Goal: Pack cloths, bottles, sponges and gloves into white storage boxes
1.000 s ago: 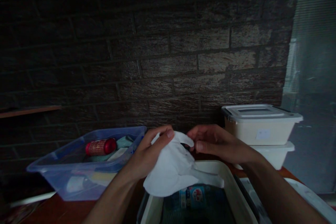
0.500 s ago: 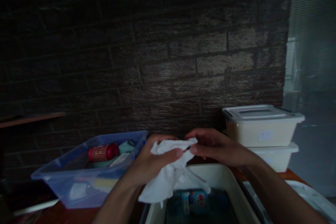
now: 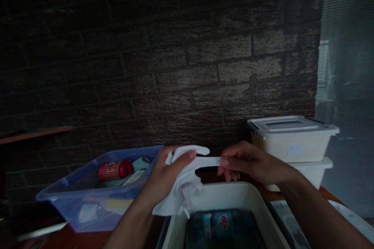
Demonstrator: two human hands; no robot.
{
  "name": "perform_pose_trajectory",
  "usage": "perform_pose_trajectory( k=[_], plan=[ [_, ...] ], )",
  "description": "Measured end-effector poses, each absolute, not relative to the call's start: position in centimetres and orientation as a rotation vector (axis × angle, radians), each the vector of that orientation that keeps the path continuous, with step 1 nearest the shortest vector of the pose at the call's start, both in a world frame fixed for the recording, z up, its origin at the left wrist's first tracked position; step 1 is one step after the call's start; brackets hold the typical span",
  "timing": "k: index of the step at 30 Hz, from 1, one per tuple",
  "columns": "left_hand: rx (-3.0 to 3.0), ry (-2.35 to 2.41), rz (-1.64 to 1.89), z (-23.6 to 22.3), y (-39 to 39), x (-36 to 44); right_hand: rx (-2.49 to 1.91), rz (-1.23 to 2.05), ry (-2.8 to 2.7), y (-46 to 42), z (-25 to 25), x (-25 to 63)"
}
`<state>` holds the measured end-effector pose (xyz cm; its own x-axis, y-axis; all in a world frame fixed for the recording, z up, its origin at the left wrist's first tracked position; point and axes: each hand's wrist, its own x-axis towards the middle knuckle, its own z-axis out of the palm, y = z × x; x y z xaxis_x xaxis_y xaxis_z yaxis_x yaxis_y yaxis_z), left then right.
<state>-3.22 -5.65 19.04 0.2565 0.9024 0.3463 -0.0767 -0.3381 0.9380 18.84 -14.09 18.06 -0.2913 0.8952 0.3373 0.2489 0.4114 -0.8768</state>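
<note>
A limp white glove, with narrow finger-like parts, is held in the air between my hands. My left hand is closed on its body, thumb pressed on top. With thumb and forefinger, my right hand pinches the end of one strip and keeps it stretched sideways; its lower fingers hang loosely. The rest of the glove droops beside the rim of an open white box below. Inside that box lies a dark bluish-green bottle with a blue, white and red label.
On the left stands a blue translucent bin holding a red can and folded cloths. Two white boxes are stacked at right, the upper one lidded. A white lid lies at lower right. A dark brick wall rises behind.
My right hand has moved right, away from the left, drawing one strip of the white glove out straight. The glove's hanging part has swung slightly left.
</note>
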Motion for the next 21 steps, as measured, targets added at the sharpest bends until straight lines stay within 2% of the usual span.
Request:
perform_pose_trajectory(
  k=[7,12,18,21],
  plan=[
    [1.487,0.834,1.341,19.1,-5.4,-3.7,-1.058,0.869,-1.776,-15.0,18.3,19.7],
    [1.502,0.775,1.277,18.2,-5.7,-3.6,-1.002,0.81,-1.772,-14.3,18.1,19.0],
    [1.479,0.727,1.238,17.8,-6.0,-3.5,-0.756,1.183,-1.76,-12.8,17.3,17.3],
    [1.495,0.744,1.26,18.0,-5.8,-3.6,-0.795,1.234,-1.783,-12.7,17.1,17.3]
  ],
)
